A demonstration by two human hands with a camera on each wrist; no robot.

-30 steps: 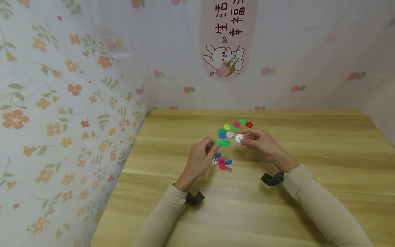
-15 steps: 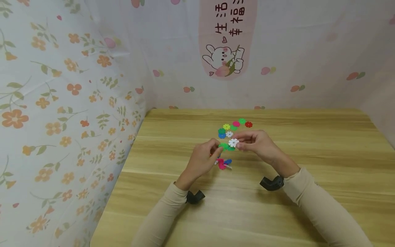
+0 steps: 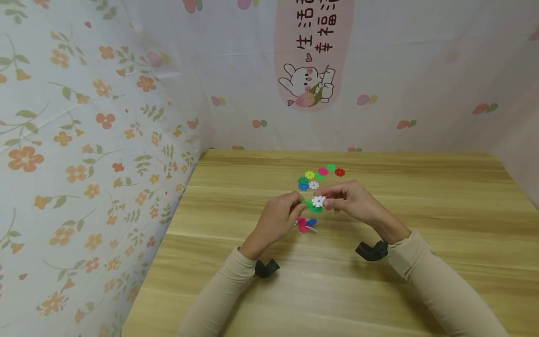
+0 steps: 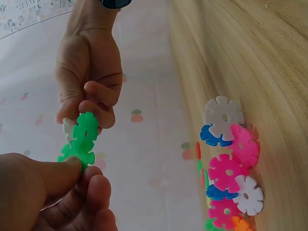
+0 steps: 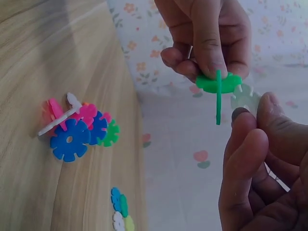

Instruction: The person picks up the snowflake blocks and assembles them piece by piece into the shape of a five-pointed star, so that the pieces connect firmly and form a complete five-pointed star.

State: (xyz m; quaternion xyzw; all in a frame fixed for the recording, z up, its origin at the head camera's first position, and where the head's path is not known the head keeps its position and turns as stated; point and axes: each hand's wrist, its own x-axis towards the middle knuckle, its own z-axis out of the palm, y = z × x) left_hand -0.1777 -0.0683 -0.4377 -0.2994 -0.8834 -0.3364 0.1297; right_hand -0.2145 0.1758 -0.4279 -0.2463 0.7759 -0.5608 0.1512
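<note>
My left hand (image 3: 275,217) pinches two green snowflake discs (image 4: 85,137) that are slotted together crosswise. Between thumb and fingers, my right hand (image 3: 353,202) holds a white snowflake disc (image 3: 318,201). In the right wrist view the white disc (image 5: 245,98) meets the edge of a green disc (image 5: 207,83); whether their slots are engaged, I cannot tell. Below the hands, a joined cluster of pink, blue, white, green and orange discs (image 4: 227,172) stands on the table, partly hidden by my left hand in the head view.
Behind the hands, loose discs lie on the wooden table (image 3: 421,196): a white disc (image 3: 313,185), a blue disc (image 3: 303,186), a yellow disc (image 3: 309,174), a red disc (image 3: 339,172) and several others. Patterned cloth (image 3: 236,70) hangs at the back and left.
The white disc in my right hand has moved left and nearer, up to the green discs. My left hand has shifted slightly right and nearer with the green discs, covering more of the cluster.
</note>
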